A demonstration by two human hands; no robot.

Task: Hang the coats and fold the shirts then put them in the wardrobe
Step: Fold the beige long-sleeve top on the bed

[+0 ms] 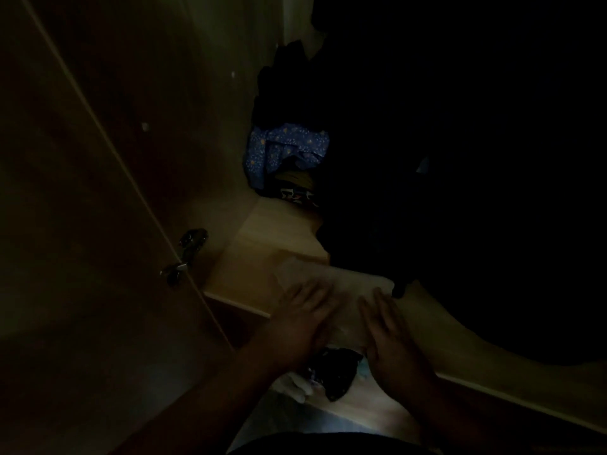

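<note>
The scene is very dim. A pale folded shirt (345, 284) lies on the wooden wardrobe shelf (262, 244). My left hand (302, 320) rests flat on its left side, fingers spread. On the shirt's right side my right hand (391, 336) lies flat too, fingers apart. Neither hand grips the cloth. Dark hanging coats (443, 159) fill the right of the wardrobe. A blue patterned garment (285, 146) sits at the back of the shelf.
The open wardrobe door (82, 192) stands at the left, with a metal hinge (187, 251) at its edge. A dark patterned cloth and something white (331, 376) lie below the shelf front. More folded clothes (295, 188) sit under the blue garment.
</note>
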